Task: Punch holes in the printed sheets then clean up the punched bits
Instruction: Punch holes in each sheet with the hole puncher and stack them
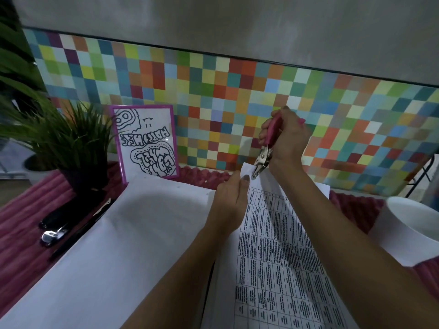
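Head view. The printed sheet (280,269) is white paper carrying a dense table of small black text in ruled cells. It lies on the counter in front of the person, with its far corner lifted. The left hand (226,203) has a closed grip on that corner, pinching it between thumb and fingers. The right hand (289,141) has its grip closed round the pink handles of a hole punch (266,151), whose silver head meets the raised corner of the sheet.

A blank white sheet (142,233) lies just beside the printed one on the left, with small holes near its far edge. Both rest on a pink ribbed cloth (21,233).

A white container (403,233) stands at the right; its contents cannot be seen. A dark pot (78,180) at the left holds a green plant (59,138). Near the pot lie a black stapler (57,224) and a black pen (80,233).
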The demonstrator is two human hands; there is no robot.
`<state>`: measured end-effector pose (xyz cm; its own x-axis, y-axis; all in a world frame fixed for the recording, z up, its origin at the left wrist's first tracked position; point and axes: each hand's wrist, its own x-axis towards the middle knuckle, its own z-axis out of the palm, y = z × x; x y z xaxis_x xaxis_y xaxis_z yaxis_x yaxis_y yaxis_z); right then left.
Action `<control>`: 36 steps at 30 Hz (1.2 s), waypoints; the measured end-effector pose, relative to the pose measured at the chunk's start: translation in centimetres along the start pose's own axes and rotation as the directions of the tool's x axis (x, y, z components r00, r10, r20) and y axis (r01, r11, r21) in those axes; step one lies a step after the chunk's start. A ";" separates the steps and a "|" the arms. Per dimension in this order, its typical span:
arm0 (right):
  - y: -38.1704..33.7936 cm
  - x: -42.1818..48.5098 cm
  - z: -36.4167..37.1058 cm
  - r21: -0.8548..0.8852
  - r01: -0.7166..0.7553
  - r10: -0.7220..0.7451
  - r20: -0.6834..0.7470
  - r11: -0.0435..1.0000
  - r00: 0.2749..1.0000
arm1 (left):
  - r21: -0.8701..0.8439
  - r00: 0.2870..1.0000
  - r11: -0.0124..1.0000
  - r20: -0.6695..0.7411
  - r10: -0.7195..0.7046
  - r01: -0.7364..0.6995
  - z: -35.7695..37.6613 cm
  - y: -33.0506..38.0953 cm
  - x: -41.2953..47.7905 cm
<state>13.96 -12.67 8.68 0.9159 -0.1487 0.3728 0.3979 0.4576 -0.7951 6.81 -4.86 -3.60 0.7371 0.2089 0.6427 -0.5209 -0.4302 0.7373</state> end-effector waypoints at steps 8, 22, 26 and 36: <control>0.2 0.1 -0.3 -0.010 -0.008 0.007 -0.094 1.000 0.996 | 0.000 1.000 1.000 0.030 -0.005 0.005 -0.2 0.5 0.0; -2.0 -0.7 -1.8 -0.032 -0.283 0.283 0.004 0.959 0.959 | 0.327 0.973 0.945 0.210 -0.093 0.020 -0.5 2.2 0.5; -2.1 -0.4 -2.0 -0.105 -0.288 0.284 -0.053 0.952 0.957 | 0.343 0.972 0.939 0.210 -0.104 0.026 -0.7 2.2 0.6; -2.3 1.0 -5.2 -0.158 -0.122 0.097 -0.153 0.980 0.983 | 0.058 0.996 0.994 -0.021 0.091 -0.089 -0.7 -0.1 0.0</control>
<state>14.23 -18.43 8.36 0.9474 -0.2360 0.2159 0.2869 0.3281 -0.9000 6.57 -4.17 -3.49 0.6778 0.1873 0.7110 -0.5586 -0.4976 0.6636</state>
